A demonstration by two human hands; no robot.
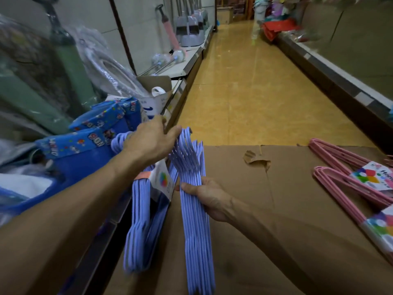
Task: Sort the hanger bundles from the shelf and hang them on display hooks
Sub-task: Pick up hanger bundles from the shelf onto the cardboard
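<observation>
Right hand (209,198) gripped purple hanger bundle (194,201) mid-way, over cardboard box (276,201). Left hand (152,139) pinched hook ends on top. Second purple bundle (142,226) hung beside shelf edge (100,237). Best: keep hooks lined up, squeeze firmly, lift straight.

Matt lilac plastic hangers (194,209), rough torn brown cardboard (276,188), and a glossy yellow tiled floor (244,86).

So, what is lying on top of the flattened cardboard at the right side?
On the cardboard lie two pink hanger bundles, each with a colourful paper label. The right hand holds a purple hanger bundle over its left edge. What is under the cardboard is covered.
</observation>
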